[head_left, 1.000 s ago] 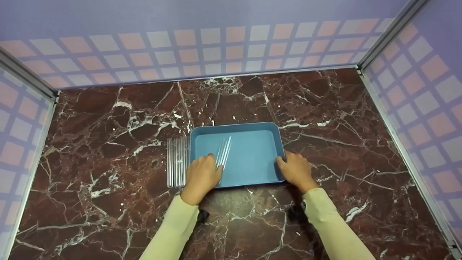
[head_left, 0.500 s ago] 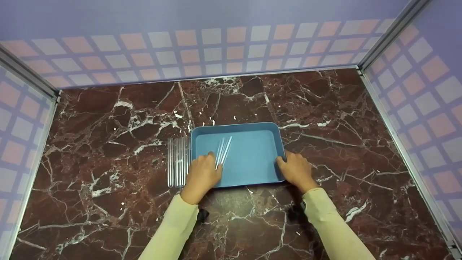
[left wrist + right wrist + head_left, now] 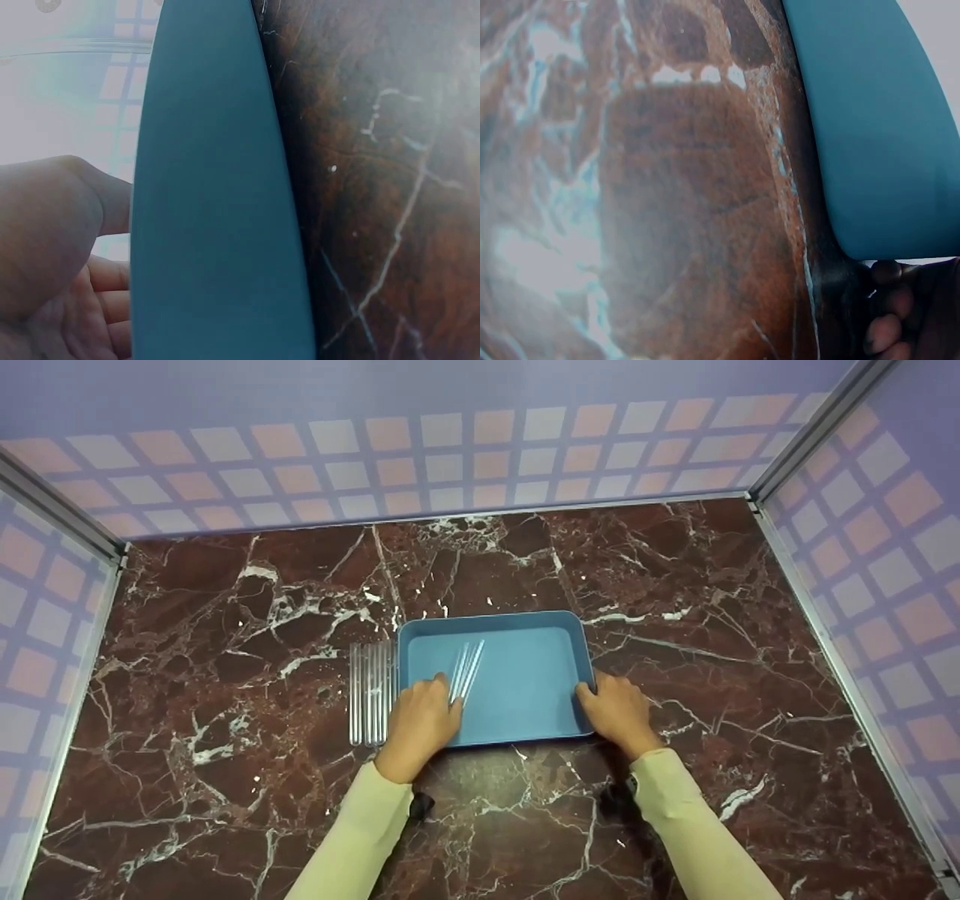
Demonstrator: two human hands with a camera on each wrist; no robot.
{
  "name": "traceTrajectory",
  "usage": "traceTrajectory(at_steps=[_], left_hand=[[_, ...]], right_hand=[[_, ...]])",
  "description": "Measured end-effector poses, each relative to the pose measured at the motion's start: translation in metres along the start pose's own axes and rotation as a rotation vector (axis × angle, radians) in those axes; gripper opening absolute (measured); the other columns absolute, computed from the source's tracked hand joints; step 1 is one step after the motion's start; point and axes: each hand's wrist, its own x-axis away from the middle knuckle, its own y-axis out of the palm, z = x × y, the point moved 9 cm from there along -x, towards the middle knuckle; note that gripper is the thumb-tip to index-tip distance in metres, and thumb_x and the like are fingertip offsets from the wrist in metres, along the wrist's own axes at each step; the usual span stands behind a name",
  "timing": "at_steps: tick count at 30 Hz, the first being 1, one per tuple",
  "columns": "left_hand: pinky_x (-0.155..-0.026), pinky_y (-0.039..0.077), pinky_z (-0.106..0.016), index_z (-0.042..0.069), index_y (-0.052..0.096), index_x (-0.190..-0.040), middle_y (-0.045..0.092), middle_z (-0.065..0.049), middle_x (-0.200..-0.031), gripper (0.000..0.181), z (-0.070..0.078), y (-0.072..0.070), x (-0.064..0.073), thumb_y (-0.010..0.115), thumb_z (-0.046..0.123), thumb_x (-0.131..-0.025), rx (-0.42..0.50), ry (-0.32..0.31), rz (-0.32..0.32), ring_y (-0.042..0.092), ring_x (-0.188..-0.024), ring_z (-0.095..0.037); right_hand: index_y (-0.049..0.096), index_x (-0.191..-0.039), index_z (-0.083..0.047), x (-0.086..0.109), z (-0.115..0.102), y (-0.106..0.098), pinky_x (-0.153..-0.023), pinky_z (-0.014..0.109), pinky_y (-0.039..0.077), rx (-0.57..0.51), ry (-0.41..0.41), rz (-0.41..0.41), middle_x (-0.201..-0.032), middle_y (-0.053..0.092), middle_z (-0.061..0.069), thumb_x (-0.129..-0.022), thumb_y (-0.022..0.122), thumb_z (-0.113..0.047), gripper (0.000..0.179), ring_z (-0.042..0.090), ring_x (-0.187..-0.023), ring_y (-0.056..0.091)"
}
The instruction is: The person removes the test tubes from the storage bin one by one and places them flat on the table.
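A shallow blue tray (image 3: pixel 525 675) sits on the dark marbled surface. My right hand (image 3: pixel 616 711) grips its right wall near the front corner, thumb over the rim; in the right wrist view its curled fingers (image 3: pixel 885 330) show by the tray's corner. My left hand (image 3: pixel 420 724) is over the tray's left part, holding several slender clear tubes (image 3: pixel 468 671) that slant out past its thumb; their lower ends are hidden. In the left wrist view the tray's wall (image 3: pixel 214 202) covers much of that hand. A row of similar clear tubes (image 3: pixel 369 690) lies just left of the tray.
Purple checkered panels (image 3: pixel 442 465) enclose the surface at the back and both sides, with metal strips (image 3: pixel 806 405) at the corners. The marbled surface (image 3: pixel 225 675) runs beyond the tray on every side.
Both hands and the tray stay almost in place. Between the earlier frames and now, the tubes at my left hand shift only very slightly.
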Motion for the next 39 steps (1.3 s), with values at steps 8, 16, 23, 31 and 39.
traceTrajectory(at_steps=[8,16,23,31,39], left_hand=[[-0.052,0.049,-0.047,0.0,0.062,-0.081,0.063,-0.017,-0.067,0.027,0.002,-0.008,0.001,0.072,0.025,-0.084,-0.001,0.039,0.082,0.061,-0.057,-0.037],[-0.047,0.046,-0.044,0.001,0.061,-0.077,0.061,-0.014,-0.063,0.027,0.003,-0.014,0.005,0.072,0.025,-0.084,0.018,0.05,0.087,0.057,-0.05,-0.032],[-0.045,0.044,-0.039,0.002,0.061,-0.078,0.061,-0.012,-0.063,0.027,-0.002,-0.012,0.006,0.071,0.026,-0.085,0.008,0.025,0.055,0.055,-0.049,-0.028],[-0.046,0.046,-0.044,0.003,0.06,-0.076,0.062,-0.015,-0.064,0.027,-0.001,-0.016,0.006,0.071,0.025,-0.085,0.0,0.036,0.084,0.058,-0.052,-0.033],[-0.044,0.044,-0.04,0.004,0.06,-0.077,0.061,-0.012,-0.064,0.027,-0.001,-0.016,0.005,0.07,0.027,-0.086,-0.001,0.023,0.056,0.056,-0.05,-0.03]], right_hand=[[0.065,-0.099,-0.008,-0.001,-0.001,-0.002,-0.072,0.06,0.047,0.001,0.002,0.003,-0.107,0.069,0.024,-0.092,0.045,-0.04,0.038,0.049,-0.094,0.064],[0.065,-0.1,-0.008,-0.001,-0.001,0.0,-0.074,0.06,0.047,0.005,0.004,-0.003,-0.108,0.069,0.023,-0.092,0.044,-0.041,0.039,0.048,-0.095,0.064],[0.064,-0.098,-0.008,-0.001,0.0,0.001,-0.073,0.06,0.047,0.014,0.007,-0.008,-0.108,0.068,0.023,-0.092,0.044,-0.04,0.039,0.049,-0.094,0.064],[0.065,-0.096,-0.008,0.0,0.0,0.0,-0.073,0.06,0.047,-0.001,0.007,0.009,-0.106,0.069,0.023,-0.092,0.045,-0.04,0.038,0.049,-0.092,0.064],[0.065,-0.099,-0.008,0.0,0.001,0.001,-0.074,0.06,0.047,-0.004,0.017,-0.004,-0.108,0.069,0.023,-0.092,0.044,-0.04,0.039,0.048,-0.094,0.064]])
